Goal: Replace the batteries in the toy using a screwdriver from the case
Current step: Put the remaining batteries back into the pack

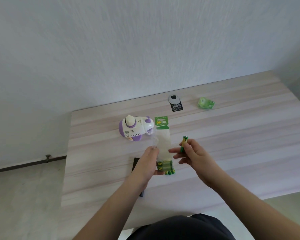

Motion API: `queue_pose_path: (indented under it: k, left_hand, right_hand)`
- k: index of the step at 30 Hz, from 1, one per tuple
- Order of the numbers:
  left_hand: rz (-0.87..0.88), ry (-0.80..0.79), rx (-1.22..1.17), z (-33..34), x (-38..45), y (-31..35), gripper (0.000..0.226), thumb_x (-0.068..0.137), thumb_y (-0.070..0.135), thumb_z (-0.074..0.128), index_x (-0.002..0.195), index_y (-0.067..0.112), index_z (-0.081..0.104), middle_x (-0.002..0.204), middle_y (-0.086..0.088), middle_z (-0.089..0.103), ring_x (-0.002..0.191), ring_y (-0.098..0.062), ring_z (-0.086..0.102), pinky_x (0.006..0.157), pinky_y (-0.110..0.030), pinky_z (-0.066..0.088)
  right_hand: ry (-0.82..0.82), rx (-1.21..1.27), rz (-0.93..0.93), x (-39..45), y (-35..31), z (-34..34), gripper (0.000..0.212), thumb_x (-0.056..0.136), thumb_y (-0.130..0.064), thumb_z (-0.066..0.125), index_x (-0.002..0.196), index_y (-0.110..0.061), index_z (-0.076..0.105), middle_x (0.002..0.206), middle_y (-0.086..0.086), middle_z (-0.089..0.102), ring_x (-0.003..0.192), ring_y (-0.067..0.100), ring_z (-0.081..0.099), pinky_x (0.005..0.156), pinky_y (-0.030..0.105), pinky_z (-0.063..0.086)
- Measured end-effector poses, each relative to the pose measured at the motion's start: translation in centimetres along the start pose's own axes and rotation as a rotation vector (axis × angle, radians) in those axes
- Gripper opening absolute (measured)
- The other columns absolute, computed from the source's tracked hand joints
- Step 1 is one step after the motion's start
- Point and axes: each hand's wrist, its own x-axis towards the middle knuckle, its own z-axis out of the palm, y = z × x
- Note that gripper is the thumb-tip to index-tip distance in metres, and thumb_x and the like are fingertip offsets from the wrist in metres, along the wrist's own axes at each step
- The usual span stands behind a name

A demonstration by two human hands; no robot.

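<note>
Above the near half of the table (232, 135), just on the person's side of the toy (135, 129), both hands are occupied with the battery pack (163, 144). Left hand (150, 161) grips the lower end of the pack, where the remaining batteries (164, 168) sit together; its green header card points away toward the toy, and the clear wrapper between is slack and mostly emptied. Right hand (192, 155), just beside the pack, pinches one loose battery (184, 143) upright between thumb and fingers, with the other fingers spread toward the wrapper. The toy lies on its side, apart from both hands, and whether its battery door is open cannot be told. A dark flat object (136, 164), possibly the screwdriver case, lies largely hidden under the left forearm. Farther from the toy rest a black label (177, 107) and a crumpled green wrapper (205, 103). Likely hazards: the pack's torn end is unsupported, so tilting it could spill the remaining batteries onto the table, where they would roll; the single battery, held only by a light pinch, could slip if the right hand reaches again; and it could later be seated with reversed polarity.
</note>
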Motion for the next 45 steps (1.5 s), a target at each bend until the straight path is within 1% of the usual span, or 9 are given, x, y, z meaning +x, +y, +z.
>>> queue_pose_path:
  k: [3, 7, 10, 14, 19, 27, 34, 39, 45]
  left_hand:
    - [0.001, 0.005, 0.006, 0.0, -0.3, -0.3, 0.026, 0.102, 0.033, 0.036, 0.114, 0.018, 0.053, 0.095, -0.004, 0.059, 0.082, -0.022, 0.066, 0.061, -0.032, 0.054]
    - [-0.006, 0.029, 0.08, -0.2, -0.5, -0.5, 0.028, 0.097, 0.041, 0.039, 0.106, 0.023, 0.058, 0.099, -0.01, 0.06, 0.085, -0.023, 0.062, 0.055, -0.029, 0.049]
    - [-0.007, 0.031, 0.08, -0.3, -0.7, -0.7, 0.032, 0.094, 0.043, 0.038, 0.102, 0.02, 0.06, 0.09, -0.009, 0.056, 0.078, -0.023, 0.056, 0.052, -0.029, 0.044]
    - [0.017, 0.025, 0.054, -0.6, -1.0, -0.8, 0.035, 0.09, 0.046, 0.037, 0.103, 0.022, 0.059, 0.088, -0.01, 0.058, 0.073, -0.022, 0.056, 0.05, -0.029, 0.043]
    - [-0.001, -0.013, 0.012, -0.9, -1.2, -1.0, 0.034, 0.096, 0.043, 0.033, 0.109, 0.021, 0.057, 0.099, -0.012, 0.069, 0.084, -0.024, 0.07, 0.06, -0.031, 0.054]
    - [-0.034, 0.005, -0.069, -1.2, -1.0, -1.4, 0.029, 0.098, 0.036, 0.037, 0.11, 0.017, 0.056, 0.101, -0.015, 0.067, 0.08, -0.028, 0.07, 0.07, -0.043, 0.06]
    - [0.006, 0.007, -0.054, -1.2, -1.3, -1.0, 0.027, 0.1, 0.036, 0.034, 0.11, 0.022, 0.055, 0.108, -0.016, 0.065, 0.091, -0.03, 0.069, 0.067, -0.04, 0.06]
    - [0.008, -0.006, -0.057, -1.2, -1.3, -0.9, 0.03, 0.101, 0.037, 0.032, 0.112, 0.022, 0.055, 0.108, -0.012, 0.067, 0.089, -0.028, 0.07, 0.07, -0.043, 0.061]
    - [-0.001, -0.013, -0.052, -1.0, -1.3, -0.9, 0.031, 0.099, 0.037, 0.034, 0.112, 0.021, 0.057, 0.105, -0.014, 0.067, 0.089, -0.029, 0.07, 0.071, -0.044, 0.061]
  right_hand:
    - [0.136, -0.301, -0.093, 0.0, 0.3, 0.3, 0.014, 0.099, -0.026, 0.049, 0.1, -0.025, 0.063, 0.092, -0.012, 0.068, 0.082, -0.002, 0.059, 0.075, 0.02, 0.046]
    - [0.122, -0.501, -0.207, -0.3, 0.3, 1.3, 0.015, 0.093, -0.026, 0.06, 0.084, -0.036, 0.066, 0.081, -0.012, 0.069, 0.071, 0.002, 0.057, 0.062, 0.016, 0.041]
    - [0.135, -0.61, -0.258, -0.6, 0.2, 2.3, 0.01, 0.091, -0.024, 0.064, 0.084, -0.027, 0.07, 0.072, -0.012, 0.064, 0.058, -0.004, 0.051, 0.053, 0.011, 0.036]
    - [0.103, -0.738, -0.331, -0.7, 0.3, 3.4, 0.008, 0.089, -0.024, 0.066, 0.091, -0.021, 0.073, 0.073, -0.022, 0.062, 0.072, 0.0, 0.059, 0.061, 0.01, 0.043]
    - [0.036, -0.915, -0.326, -0.3, 0.5, 3.9, 0.013, 0.091, -0.025, 0.062, 0.097, -0.016, 0.07, 0.087, -0.006, 0.064, 0.079, 0.011, 0.059, 0.068, 0.015, 0.042]
    - [-0.126, -1.245, -0.269, 0.7, -0.1, 4.1, 0.026, 0.097, -0.031, 0.051, 0.103, -0.012, 0.067, 0.1, 0.003, 0.065, 0.093, 0.019, 0.058, 0.079, 0.028, 0.044]
    - [-0.096, -1.278, -0.238, 1.0, -0.2, 5.0, 0.028, 0.097, -0.032, 0.051, 0.116, -0.016, 0.064, 0.111, 0.002, 0.065, 0.102, 0.02, 0.059, 0.085, 0.029, 0.047]
    - [-0.005, -1.209, -0.208, 0.9, 0.1, 5.2, 0.031, 0.095, -0.033, 0.055, 0.123, -0.021, 0.049, 0.108, 0.0, 0.068, 0.099, 0.023, 0.062, 0.08, 0.034, 0.051]
    - [0.007, -1.332, -0.263, 1.0, 0.4, 5.2, 0.031, 0.097, -0.037, 0.047, 0.117, -0.018, 0.062, 0.106, 0.003, 0.064, 0.098, 0.022, 0.059, 0.081, 0.032, 0.049]
